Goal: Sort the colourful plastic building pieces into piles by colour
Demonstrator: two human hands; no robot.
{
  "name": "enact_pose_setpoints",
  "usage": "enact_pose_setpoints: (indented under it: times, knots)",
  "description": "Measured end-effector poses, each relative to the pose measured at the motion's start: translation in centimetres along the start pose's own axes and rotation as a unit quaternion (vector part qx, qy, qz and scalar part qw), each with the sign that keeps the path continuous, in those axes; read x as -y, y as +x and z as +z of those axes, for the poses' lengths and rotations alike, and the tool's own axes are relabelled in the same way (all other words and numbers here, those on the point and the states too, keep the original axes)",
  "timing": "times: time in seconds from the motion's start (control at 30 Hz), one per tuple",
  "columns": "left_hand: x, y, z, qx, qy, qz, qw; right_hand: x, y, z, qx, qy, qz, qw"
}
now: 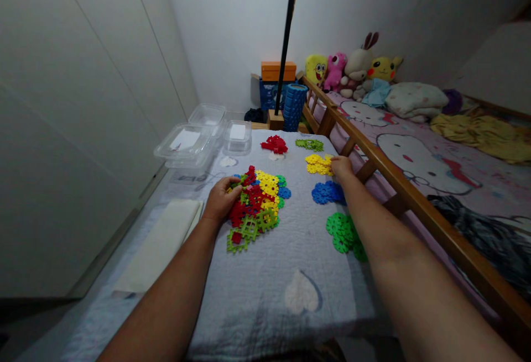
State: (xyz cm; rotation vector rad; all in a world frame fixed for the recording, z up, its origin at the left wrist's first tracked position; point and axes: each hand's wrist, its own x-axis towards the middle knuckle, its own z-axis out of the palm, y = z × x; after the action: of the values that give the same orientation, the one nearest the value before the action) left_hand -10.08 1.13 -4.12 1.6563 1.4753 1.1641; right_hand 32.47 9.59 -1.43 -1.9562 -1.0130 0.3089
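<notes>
A mixed heap of plastic interlocking pieces (pixel 259 202) in red, yellow, green and blue lies on a pale quilted cover (pixel 286 273). My left hand (pixel 222 199) rests at the heap's left edge, fingers curled on a green piece (pixel 237 184). My right hand (pixel 341 167) reaches to a sorted yellow pile (pixel 317 164), its fingers closed at the pile's right edge; what they hold is hidden. Other sorted piles lie around: red (pixel 274 143), light green (pixel 309 144), blue (pixel 327 192) and dark green (pixel 342 232).
Clear plastic containers (pixel 188 143) stand at the cover's far left. A wooden bed rail (pixel 398 185) runs along the right, with a bed and plush toys (pixel 352 69) behind. A black pole (pixel 286 41) rises at the back. A white wall is on the left.
</notes>
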Motion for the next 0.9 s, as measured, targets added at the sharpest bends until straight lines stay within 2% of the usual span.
enact_pose_setpoints:
  times: [0.07, 0.13, 0.23, 0.3, 0.37, 0.43, 0.5, 0.63, 0.77, 0.9]
  knots:
    - [0.0, 0.0, 0.0, -0.001, 0.002, 0.001, 1.0, 1.0, -0.9, -0.1, 0.007, 0.006, 0.009, 1.0]
    - [0.0, 0.0, 0.0, -0.002, 0.005, 0.003, 1.0, 2.4, -2.6, 0.0, 0.041, 0.034, -0.003, 0.999]
    - [0.0, 0.0, 0.0, -0.004, 0.005, 0.007, 1.0, 4.9, -6.3, 0.7, 0.162, 0.086, -0.058, 0.981]
    - [0.0, 0.0, 0.0, -0.003, 0.003, 0.007, 1.0, 6.3, -9.0, 1.5, 0.263, 0.062, -0.121, 0.955]
    - [0.0, 0.0, 0.0, -0.002, 0.002, 0.005, 1.0, 7.1, -11.5, 2.4, 0.324, 0.006, -0.176, 0.929]
    - [-0.1, 0.0, 0.0, 0.0, 0.001, 0.004, 1.0, 7.6, -13.4, 3.4, 0.339, -0.042, -0.22, 0.914]
    - [-0.1, 0.0, -0.1, 0.002, 0.001, 0.005, 1.0, 7.7, -14.8, 4.2, 0.328, -0.076, -0.267, 0.903]
    - [-0.2, -0.1, -0.1, 0.0, 0.001, 0.008, 1.0, 7.8, -16.3, 5.1, 0.316, -0.138, -0.328, 0.88]
    - [-0.1, -0.1, 0.0, -0.002, -0.003, 0.009, 1.0, 8.1, -16.6, 5.1, 0.316, -0.15, -0.326, 0.878]
    - [0.1, -0.1, 0.0, 0.004, 0.0, 0.004, 1.0, 8.1, -16.1, 5.0, 0.346, -0.122, -0.281, 0.887]
